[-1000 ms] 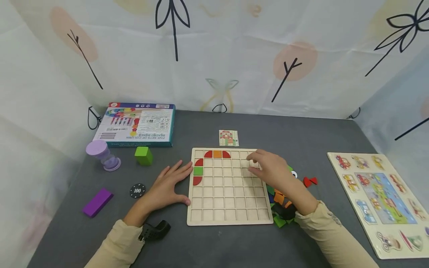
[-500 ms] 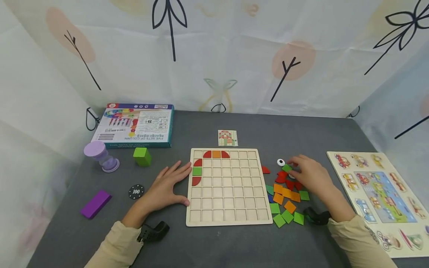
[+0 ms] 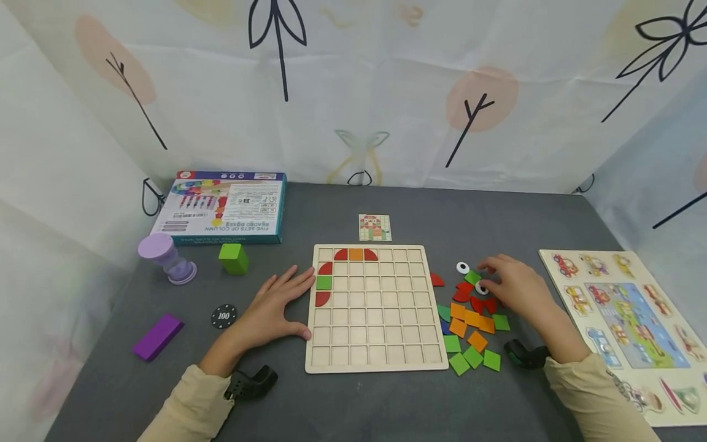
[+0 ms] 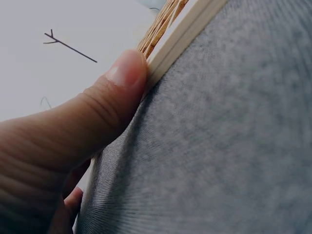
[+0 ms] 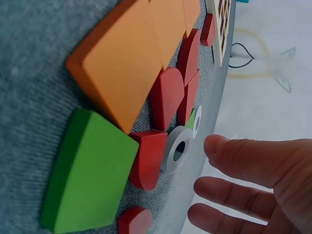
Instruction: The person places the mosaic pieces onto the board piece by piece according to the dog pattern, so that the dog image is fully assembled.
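A wooden grid board (image 3: 381, 319) lies mid-table. Along its far row sit an orange square (image 3: 356, 254) and two red quarter-round pieces (image 3: 340, 255); down its left column, a green square (image 3: 323, 282) lies between two more red ones. My left hand (image 3: 270, 313) rests at the board's left side, fingers spread, its thumb (image 4: 127, 73) touching the edge. Over the loose pieces at the right hovers my right hand (image 3: 516, 288), thumb and fingers apart, holding nothing in the right wrist view. Nearest it are a white ring-marked disc (image 5: 176, 150) and red pieces (image 5: 166, 95).
Loose orange squares (image 3: 458, 326) and green squares (image 3: 473, 357) lie right of the board. A pattern card (image 3: 375, 228) is behind it. Farther right lies a vehicle puzzle (image 3: 588, 307). On the left are a box (image 3: 243, 212), hourglass (image 3: 171, 258), green cube (image 3: 234, 258), purple block (image 3: 158, 337) and chip (image 3: 224, 316).
My right hand has moved from above the board's right side to the loose pieces, then shifted slightly there. My left hand has stayed at the board's edge.
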Demonstrator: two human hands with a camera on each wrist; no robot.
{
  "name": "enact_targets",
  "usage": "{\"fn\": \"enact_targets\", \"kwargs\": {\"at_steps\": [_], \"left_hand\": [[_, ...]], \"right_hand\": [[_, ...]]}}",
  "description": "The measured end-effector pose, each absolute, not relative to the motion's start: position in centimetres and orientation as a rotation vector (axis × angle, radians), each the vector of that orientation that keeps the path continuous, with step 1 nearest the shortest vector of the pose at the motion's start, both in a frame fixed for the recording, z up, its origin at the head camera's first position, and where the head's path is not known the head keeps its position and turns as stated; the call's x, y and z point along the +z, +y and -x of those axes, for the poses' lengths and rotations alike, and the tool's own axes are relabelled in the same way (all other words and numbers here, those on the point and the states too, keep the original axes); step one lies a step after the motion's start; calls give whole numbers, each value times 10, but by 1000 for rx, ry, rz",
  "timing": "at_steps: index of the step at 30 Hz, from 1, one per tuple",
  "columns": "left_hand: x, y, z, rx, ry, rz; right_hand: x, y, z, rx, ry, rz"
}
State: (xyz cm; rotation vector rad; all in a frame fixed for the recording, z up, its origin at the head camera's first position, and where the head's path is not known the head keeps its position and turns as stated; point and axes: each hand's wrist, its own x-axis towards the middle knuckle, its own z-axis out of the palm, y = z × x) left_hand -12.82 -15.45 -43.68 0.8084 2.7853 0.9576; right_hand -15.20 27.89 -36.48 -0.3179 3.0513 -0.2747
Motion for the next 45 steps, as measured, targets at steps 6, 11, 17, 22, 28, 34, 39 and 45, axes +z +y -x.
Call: {"fn": "enact_targets", "kwargs": {"at_steps": [6, 11, 17, 22, 28, 34, 39, 45], "left_hand": [[-436, -156, 128, 966, 2792, -804], [-438, -156, 128, 959, 2791, -808], [-437, -154, 128, 962, 2788, -810], [-436, -153, 129, 958, 2786, -806], [-436, -153, 128, 963, 2788, -797], [-437, -155, 127, 967, 2788, -793], [-436, -155, 126, 965, 2780, -789], [-435, -154, 127, 961, 2779, -781]], "right_hand": [[-368, 270, 163, -230, 3043, 316], [-373, 261, 175, -193, 3007, 296], [-374, 253, 182, -174, 2983, 288], [-370, 237, 184, -216, 3029, 449], [-364, 180, 187, -340, 2994, 735], [-362, 111, 192, -272, 2900, 961], [-366, 74, 197, -164, 2852, 1078], [-375, 62, 202, -99, 2857, 1090]]}}
